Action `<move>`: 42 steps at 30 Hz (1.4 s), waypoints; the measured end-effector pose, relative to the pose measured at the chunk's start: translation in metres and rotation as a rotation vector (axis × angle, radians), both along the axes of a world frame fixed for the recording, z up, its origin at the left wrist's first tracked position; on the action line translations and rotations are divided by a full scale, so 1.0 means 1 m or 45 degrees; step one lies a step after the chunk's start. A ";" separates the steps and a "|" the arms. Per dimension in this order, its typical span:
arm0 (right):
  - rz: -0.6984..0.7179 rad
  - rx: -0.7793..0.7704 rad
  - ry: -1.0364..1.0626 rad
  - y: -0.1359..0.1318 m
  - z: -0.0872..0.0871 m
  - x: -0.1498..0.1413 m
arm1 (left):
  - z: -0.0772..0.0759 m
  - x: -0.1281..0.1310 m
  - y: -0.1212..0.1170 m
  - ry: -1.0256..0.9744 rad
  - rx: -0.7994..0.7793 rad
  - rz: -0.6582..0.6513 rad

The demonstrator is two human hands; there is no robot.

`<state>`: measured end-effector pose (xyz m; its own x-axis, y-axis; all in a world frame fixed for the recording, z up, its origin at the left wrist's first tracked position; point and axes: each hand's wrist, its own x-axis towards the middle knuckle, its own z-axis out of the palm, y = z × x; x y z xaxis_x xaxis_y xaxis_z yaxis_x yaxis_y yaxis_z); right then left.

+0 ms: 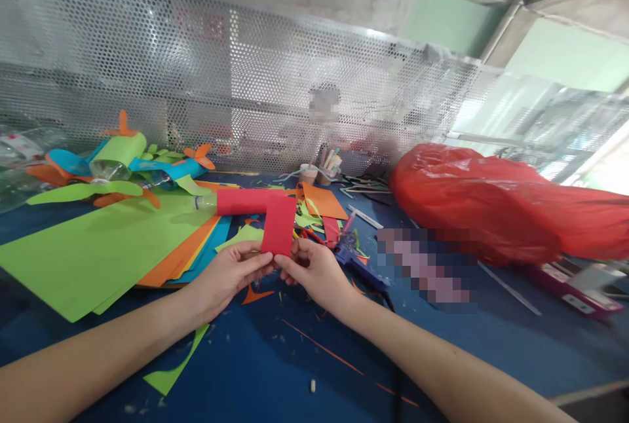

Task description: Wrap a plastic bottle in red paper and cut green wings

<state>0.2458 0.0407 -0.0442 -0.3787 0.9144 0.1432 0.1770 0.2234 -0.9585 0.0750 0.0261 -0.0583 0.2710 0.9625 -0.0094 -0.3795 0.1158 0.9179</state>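
A small red paper rectangle stands upright between my two hands above the blue table. My left hand pinches its lower left corner, thumb in front. The lower right corner is gripped by my right hand, also with the thumb toward me. Behind the paper lies a plastic bottle wrapped in red paper, its clear neck pointing left. Just right of my right hand is a blue glue gun with a black cord. The fingers behind the paper are partly hidden.
Green paper sheets over orange and blue ones cover the left side. Bottle craft pieces with paper blades lie behind them. A large red plastic bag sits at right. Cups of pens stand by the perforated metal screen.
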 end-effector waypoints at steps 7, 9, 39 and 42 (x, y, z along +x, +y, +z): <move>0.034 -0.014 0.028 0.004 0.000 0.001 | -0.001 -0.003 0.000 0.202 0.113 0.082; 0.056 0.002 -0.010 0.004 0.000 0.002 | 0.001 -0.002 -0.001 0.243 0.139 0.097; -0.073 0.390 -0.306 0.003 0.012 0.008 | 0.025 -0.008 0.001 0.120 0.174 0.241; -0.123 0.253 -0.064 0.007 0.012 0.007 | 0.026 -0.009 0.000 0.130 0.155 0.323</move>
<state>0.2531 0.0477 -0.0321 -0.3020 0.9025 0.3070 0.2532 0.3864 -0.8869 0.0658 0.0262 -0.0322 0.0250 0.9951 0.0954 -0.2875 -0.0843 0.9541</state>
